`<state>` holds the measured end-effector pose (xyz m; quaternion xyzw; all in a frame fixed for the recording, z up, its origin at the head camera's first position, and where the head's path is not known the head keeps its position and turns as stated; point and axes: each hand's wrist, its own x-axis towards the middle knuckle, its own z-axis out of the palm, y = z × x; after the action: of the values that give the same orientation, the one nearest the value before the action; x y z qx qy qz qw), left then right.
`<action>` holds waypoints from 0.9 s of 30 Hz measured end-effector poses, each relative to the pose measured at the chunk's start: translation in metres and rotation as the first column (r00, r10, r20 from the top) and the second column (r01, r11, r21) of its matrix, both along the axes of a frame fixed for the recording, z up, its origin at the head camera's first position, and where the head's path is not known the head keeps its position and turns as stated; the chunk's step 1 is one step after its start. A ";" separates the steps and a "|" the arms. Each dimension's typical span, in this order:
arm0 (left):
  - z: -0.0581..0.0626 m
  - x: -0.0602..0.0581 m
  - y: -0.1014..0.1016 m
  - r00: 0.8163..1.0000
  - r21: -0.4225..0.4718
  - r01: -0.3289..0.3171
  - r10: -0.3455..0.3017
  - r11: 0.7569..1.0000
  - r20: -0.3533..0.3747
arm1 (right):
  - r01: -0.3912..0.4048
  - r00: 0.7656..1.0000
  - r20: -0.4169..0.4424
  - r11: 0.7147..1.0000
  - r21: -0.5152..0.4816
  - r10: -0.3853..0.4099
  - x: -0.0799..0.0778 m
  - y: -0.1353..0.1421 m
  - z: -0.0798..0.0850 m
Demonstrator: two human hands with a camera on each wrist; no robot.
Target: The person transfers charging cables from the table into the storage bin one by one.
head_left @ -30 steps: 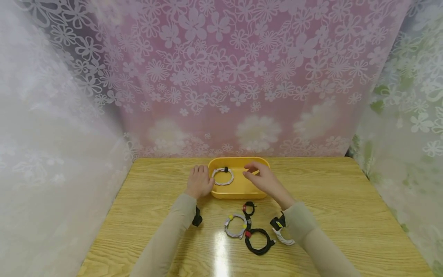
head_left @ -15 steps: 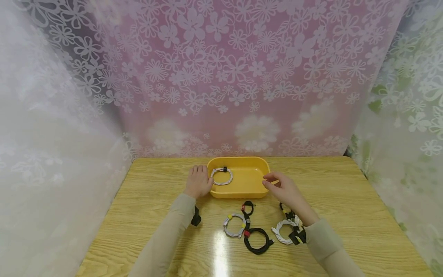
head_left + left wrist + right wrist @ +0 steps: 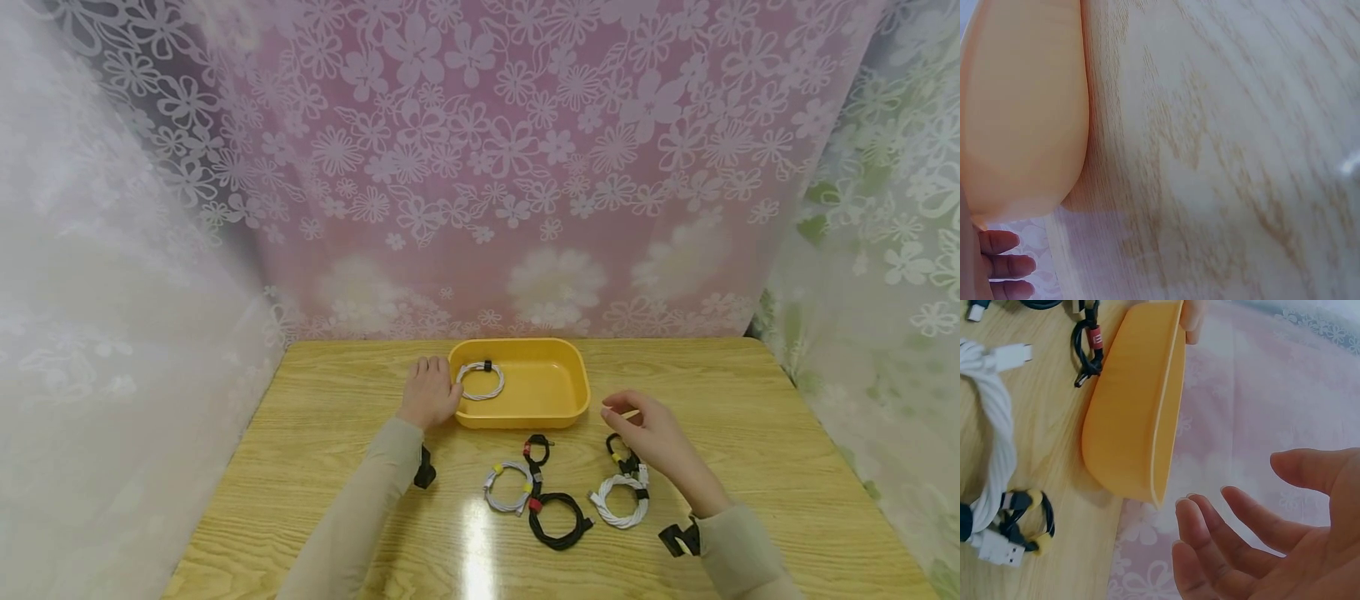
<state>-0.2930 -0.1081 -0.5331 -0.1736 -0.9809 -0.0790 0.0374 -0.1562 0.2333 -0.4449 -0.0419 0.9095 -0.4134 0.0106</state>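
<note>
My left hand [image 3: 431,395] holds the left end of a yellow plastic bin [image 3: 517,422], its thumb at the rim. Three of its fingertips [image 3: 1013,265] show past the bin's end in the left wrist view. Inside the bin, at the left, lies a coiled white cable [image 3: 482,395] with a black tie. My right hand [image 3: 651,427] hovers off the bin's right end, fingers loosely bent and nothing in them. Below it on the table are a small black cable coil [image 3: 613,446] with yellow ties and a thick white cable coil [image 3: 609,518].
In front of the bin lie a pale cable coil [image 3: 491,498] with yellow ties, a small black coil [image 3: 545,454] and a larger black coil [image 3: 558,546], both with red ties. Floral curtains [image 3: 480,167] hang around the wood-grain table [image 3: 337,392].
My right hand has moved from above the bin out to the right and toward me, uncovering the white and small black coils there. The left hand has stayed at the bin.
</note>
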 end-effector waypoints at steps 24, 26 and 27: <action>0.001 0.002 -0.002 1.000 0.015 0.018 -0.018 1.000 -0.002 | 0.067 0.993 0.093 0.995 0.075 -0.074 0.042 0.033 -0.040; 0.001 0.002 -0.002 1.000 0.023 0.018 -0.018 1.000 -0.002 | 0.088 0.989 0.111 0.993 0.081 -0.097 0.046 0.034 -0.044; 0.001 0.002 -0.002 1.000 0.025 0.018 -0.018 1.000 -0.002 | 0.100 0.987 0.121 0.991 0.091 -0.110 0.047 0.036 -0.046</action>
<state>-0.2914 -0.1101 -0.5324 -0.1820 -0.9782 -0.0915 0.0398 -0.1089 0.2688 -0.4907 0.0326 0.9246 -0.3765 0.0478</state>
